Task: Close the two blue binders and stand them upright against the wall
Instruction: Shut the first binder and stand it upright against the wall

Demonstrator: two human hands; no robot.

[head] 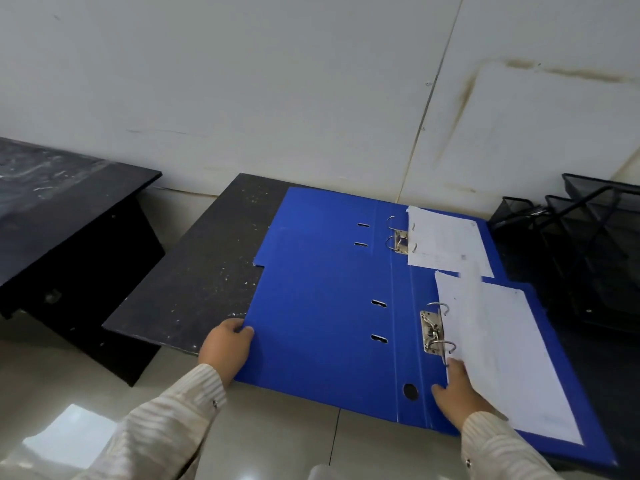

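Observation:
Two blue binders lie open and flat on a dark table (194,265). The near binder (322,327) overlaps the far binder (318,216), which lies close to the white wall (277,81). Each holds white paper on its right half, by its metal rings. My left hand (227,344) grips the near binder's front left corner, thumb on top. My right hand (457,393) rests on the near binder beside the spine, fingers spread, touching the lower left corner of the paper sheet (502,355).
A black wire mesh desk tray (588,237) stands at the right, against the wall. A second dark table (62,202) is at the left, with a gap between the tables. Pale tiled floor (277,441) lies below me.

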